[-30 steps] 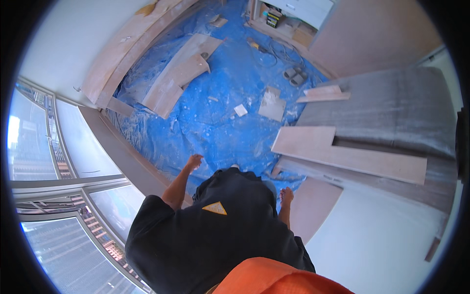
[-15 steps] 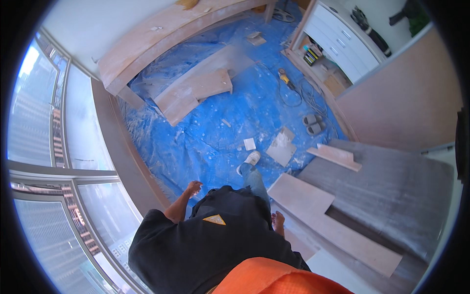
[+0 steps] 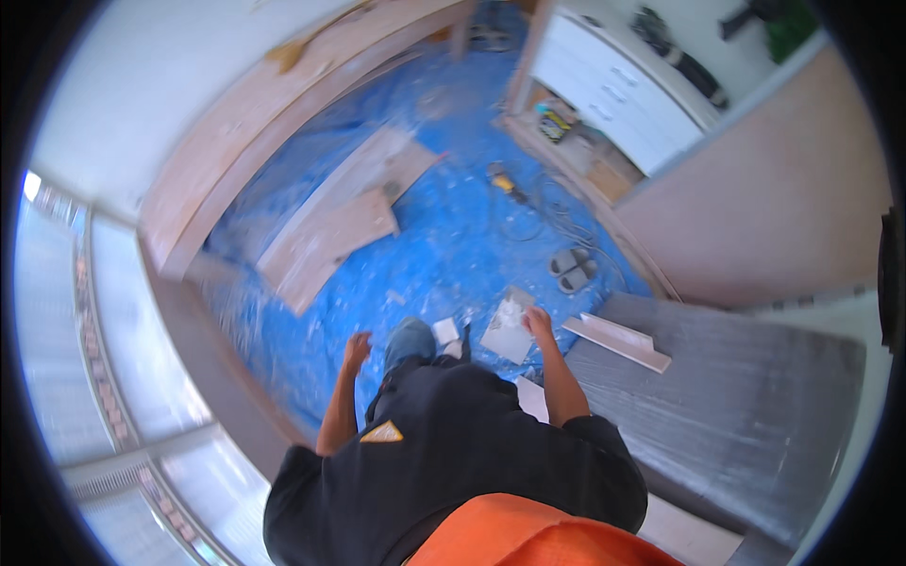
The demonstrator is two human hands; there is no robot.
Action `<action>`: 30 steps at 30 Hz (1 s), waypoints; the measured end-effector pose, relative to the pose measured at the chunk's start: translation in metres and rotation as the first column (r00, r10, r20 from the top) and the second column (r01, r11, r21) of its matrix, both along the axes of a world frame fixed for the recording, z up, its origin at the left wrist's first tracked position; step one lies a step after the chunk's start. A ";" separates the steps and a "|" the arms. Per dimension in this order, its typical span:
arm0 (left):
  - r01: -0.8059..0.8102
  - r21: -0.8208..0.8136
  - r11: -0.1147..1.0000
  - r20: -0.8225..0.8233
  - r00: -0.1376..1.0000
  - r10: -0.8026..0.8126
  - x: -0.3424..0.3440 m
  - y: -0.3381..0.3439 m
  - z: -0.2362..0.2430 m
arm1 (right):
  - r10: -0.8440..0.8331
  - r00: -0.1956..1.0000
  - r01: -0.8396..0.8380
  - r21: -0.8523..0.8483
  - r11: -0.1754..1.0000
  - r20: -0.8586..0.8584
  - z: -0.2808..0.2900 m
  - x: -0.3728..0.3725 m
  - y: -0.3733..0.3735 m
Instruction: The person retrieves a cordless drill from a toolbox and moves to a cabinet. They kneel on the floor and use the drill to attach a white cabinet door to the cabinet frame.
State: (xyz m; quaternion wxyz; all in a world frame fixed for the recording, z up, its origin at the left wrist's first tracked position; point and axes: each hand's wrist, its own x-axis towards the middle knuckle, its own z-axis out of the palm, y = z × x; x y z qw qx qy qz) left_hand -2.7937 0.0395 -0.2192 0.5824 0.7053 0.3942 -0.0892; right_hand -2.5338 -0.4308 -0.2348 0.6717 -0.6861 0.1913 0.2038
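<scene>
left hand (image 3: 356,347) is hanging free over the blue plastic floor sheet (image 3: 444,255), fingers loosely spread, holding and touching nothing. right hand (image 3: 539,324) is reaching to the pale grey flat board scrap (image 3: 508,325) lying on the sheet just ahead of the person's foot; contact or grip: cannot tell, blurred. a small white square scrap (image 3: 444,330) is lying between the two hands. a long pale wooden strip (image 3: 617,341) is resting on the edge of the grey ribbed panel (image 3: 717,396), right of the right hand. large light wooden boards (image 3: 330,236) are lying further out, a pair of grey slippers (image 3: 571,270) and a yellow power tool (image 3: 502,179) beyond the scrap.
</scene>
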 end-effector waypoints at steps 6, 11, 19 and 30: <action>0.800 0.539 0.262 -0.416 0.524 -0.744 0.035 0.029 -0.039 | 0.181 0.976 -0.147 -0.251 0.957 0.119 -0.010 0.136 0.058; 0.030 -0.142 0.989 -0.346 0.935 -0.078 0.170 0.067 -0.052 | 0.555 0.802 -0.391 -0.508 0.768 0.221 -0.105 0.140 0.055; 0.023 -0.223 0.975 -0.044 0.998 -0.034 0.448 0.198 -0.032 | 0.853 0.503 -0.478 -0.867 0.142 -0.138 -0.091 0.204 0.087; 0.222 -0.223 0.949 0.244 0.955 -0.166 0.738 0.251 0.032 | 0.701 0.654 -0.275 -0.774 0.571 0.285 -0.024 0.475 0.181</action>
